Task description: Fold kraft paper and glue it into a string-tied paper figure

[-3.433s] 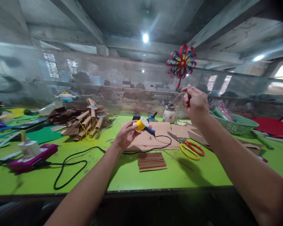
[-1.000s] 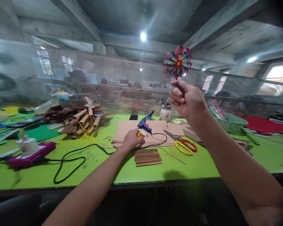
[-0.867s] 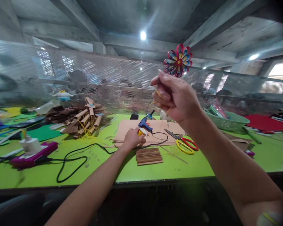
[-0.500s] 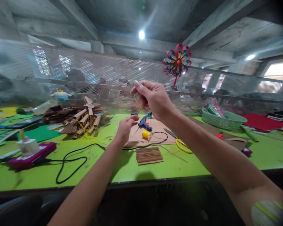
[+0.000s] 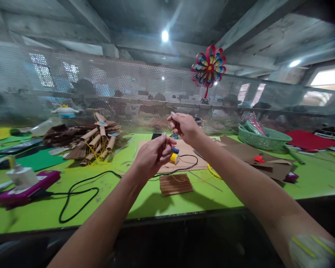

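A thin yellow thread (image 5: 171,131) runs between my two raised hands. My left hand (image 5: 155,152) pinches it with thumb and fingers together. Slightly higher and to the right, my right hand (image 5: 183,125) is closed on the thread too. Below them on the table lies a pleated piece of brown cardboard (image 5: 175,184), with a loose curl of yellow thread on top. Just behind it, a yellow spool of thread (image 5: 174,158) is partly covered by my left hand. The blue glue gun (image 5: 175,150) is mostly hidden behind that hand.
Scissors with yellow handles (image 5: 213,172) lie partly behind my right forearm. Left of my hands runs a black cord (image 5: 96,190) near a purple power strip (image 5: 30,188). Brown paper rolls (image 5: 96,139) are piled back left. A green basket (image 5: 264,138) stands back right.
My right hand has come down, and my left hand has risen toward it and closed on the thread. The hands are now close together. The view has shifted slightly.
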Demonstrator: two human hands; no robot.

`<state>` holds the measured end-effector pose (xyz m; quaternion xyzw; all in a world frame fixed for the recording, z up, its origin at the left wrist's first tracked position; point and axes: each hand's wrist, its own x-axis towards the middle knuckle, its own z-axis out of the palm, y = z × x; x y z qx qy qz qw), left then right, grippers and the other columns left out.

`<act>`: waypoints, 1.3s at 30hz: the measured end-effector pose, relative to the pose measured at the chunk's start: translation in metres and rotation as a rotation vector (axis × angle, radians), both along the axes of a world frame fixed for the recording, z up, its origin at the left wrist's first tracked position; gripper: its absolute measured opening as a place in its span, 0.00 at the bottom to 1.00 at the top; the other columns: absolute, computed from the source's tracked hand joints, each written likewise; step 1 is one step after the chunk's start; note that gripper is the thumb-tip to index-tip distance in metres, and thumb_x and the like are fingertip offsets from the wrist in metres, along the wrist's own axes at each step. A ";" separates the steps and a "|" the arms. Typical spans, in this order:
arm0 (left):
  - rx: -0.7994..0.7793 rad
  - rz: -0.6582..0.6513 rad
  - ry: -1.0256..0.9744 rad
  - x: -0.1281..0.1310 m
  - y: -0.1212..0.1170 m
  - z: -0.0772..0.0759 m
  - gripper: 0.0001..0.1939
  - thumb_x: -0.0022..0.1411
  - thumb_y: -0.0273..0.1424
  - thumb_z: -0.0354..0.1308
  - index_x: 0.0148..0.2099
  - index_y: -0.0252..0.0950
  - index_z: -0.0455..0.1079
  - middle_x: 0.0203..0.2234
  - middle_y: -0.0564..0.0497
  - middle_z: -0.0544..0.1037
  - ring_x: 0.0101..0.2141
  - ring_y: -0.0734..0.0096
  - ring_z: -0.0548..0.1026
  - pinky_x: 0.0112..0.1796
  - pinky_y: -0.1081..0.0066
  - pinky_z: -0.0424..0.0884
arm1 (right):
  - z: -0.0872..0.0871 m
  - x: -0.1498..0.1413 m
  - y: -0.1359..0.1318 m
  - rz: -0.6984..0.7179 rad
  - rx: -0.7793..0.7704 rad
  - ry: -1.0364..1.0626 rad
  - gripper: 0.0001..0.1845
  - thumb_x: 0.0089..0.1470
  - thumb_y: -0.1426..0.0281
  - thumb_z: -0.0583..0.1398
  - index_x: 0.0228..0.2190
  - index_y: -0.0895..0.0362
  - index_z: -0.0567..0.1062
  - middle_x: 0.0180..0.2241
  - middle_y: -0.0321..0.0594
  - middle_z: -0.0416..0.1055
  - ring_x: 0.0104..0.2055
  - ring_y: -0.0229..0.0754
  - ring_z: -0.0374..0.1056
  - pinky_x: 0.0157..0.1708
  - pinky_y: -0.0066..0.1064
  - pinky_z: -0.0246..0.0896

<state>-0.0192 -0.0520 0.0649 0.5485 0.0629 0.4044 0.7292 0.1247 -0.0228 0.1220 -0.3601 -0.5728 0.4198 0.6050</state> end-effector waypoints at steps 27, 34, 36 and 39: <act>0.270 0.907 -0.396 -0.039 0.067 0.016 0.14 0.64 0.29 0.48 0.26 0.32 0.64 0.11 0.62 0.47 0.12 0.84 0.45 0.14 0.79 0.43 | -0.131 0.044 0.036 -0.078 0.330 -1.272 0.16 0.48 0.69 0.61 0.41 0.59 0.70 0.40 0.45 0.67 0.38 0.41 0.62 0.36 0.29 0.55; 0.323 0.897 -0.413 -0.040 0.055 0.018 0.14 0.65 0.26 0.46 0.26 0.31 0.64 0.12 0.60 0.48 0.13 0.84 0.47 0.15 0.78 0.43 | -0.145 0.007 0.045 -0.278 0.387 -1.420 0.22 0.45 0.61 0.61 0.41 0.58 0.66 0.38 0.44 0.65 0.30 0.40 0.63 0.26 0.28 0.53; 0.295 0.904 -0.411 -0.040 0.055 0.016 0.14 0.65 0.26 0.46 0.26 0.31 0.64 0.12 0.60 0.48 0.13 0.84 0.47 0.15 0.78 0.43 | -0.146 0.006 0.046 -0.275 0.434 -1.423 0.18 0.45 0.62 0.61 0.37 0.58 0.67 0.37 0.43 0.66 0.30 0.40 0.63 0.26 0.28 0.52; 0.261 0.916 -0.418 -0.042 0.055 0.015 0.15 0.65 0.27 0.47 0.26 0.31 0.64 0.12 0.60 0.46 0.13 0.84 0.46 0.15 0.78 0.43 | -0.140 0.018 0.038 -0.226 0.503 -1.437 0.12 0.48 0.64 0.61 0.33 0.58 0.68 0.35 0.42 0.68 0.31 0.39 0.63 0.28 0.27 0.52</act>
